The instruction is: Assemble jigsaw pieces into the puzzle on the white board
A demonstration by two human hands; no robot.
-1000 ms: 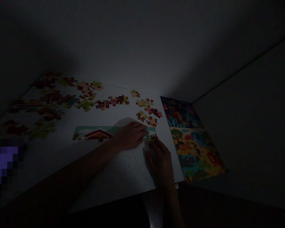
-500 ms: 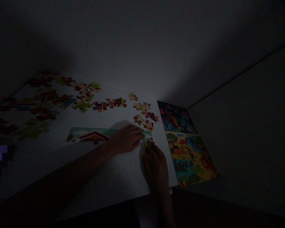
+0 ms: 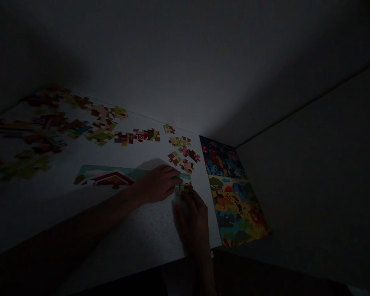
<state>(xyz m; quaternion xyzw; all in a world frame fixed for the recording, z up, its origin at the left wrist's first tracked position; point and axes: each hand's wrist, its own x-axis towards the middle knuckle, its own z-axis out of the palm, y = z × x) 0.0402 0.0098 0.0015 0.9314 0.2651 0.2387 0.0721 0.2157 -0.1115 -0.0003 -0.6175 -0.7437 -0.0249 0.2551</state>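
Right hand (image 3: 193, 216), lower centre — touched a puzzle piece (image 3: 185, 188), grip unclear. Left hand (image 3: 158, 183), centre — lay unclenched on the strip (image 3: 109, 176).

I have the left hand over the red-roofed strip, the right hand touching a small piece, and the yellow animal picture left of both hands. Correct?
The side is wrong: the head view shows the yellow animal picture to the right of both hands. The left hand over the red-roofed strip and the right hand touching a small piece are correct.
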